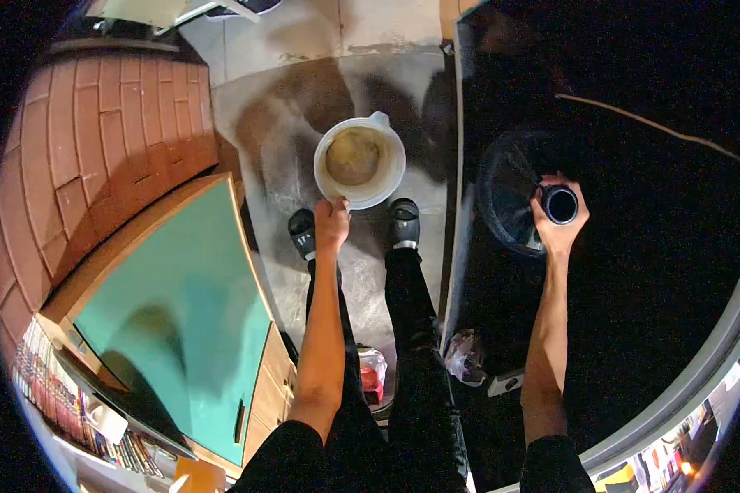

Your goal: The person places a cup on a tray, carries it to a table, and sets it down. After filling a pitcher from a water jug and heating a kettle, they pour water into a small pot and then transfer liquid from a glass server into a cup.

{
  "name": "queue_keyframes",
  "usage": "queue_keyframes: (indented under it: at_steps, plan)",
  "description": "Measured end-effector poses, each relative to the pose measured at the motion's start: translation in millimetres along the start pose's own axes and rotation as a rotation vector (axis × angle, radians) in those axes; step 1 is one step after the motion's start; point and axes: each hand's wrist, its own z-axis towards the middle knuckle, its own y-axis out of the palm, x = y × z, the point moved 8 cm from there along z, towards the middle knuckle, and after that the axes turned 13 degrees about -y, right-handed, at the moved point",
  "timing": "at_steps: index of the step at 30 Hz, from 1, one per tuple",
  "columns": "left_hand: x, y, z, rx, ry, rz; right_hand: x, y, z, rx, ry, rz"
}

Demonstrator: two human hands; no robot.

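Observation:
My left hand is closed on the near rim of a white round bucket, its fingers over the edge. A lug stands out on the bucket's far side, and its bottom looks brownish. Over the dark surface on the right, my right hand is wrapped round a dark cylinder with a pale round rim, seen from above. Beside and below this cylinder is a large round transparent thing, its outline faint against the black.
My sandalled feet stand on the stained concrete floor. A green-panelled cabinet and red bricks are on the left. Near my right leg lie a clear plastic bag and a white box-like item. A thin stick lies far right.

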Motion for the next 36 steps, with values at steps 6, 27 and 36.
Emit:
queue_keyframes:
  at_steps: [6,27,36]
  plan:
    - [-2,-25,55,0.214,0.300,0.108,-13,63,34,-0.077,-0.090,-0.068]
    - [49,-47,53,0.302,0.437,0.333,-44,323,20,-0.802,-0.209,-0.330]
    - [8,-31,98,0.378,0.514,0.600,-42,363,2,-0.908,-0.314,-0.366]
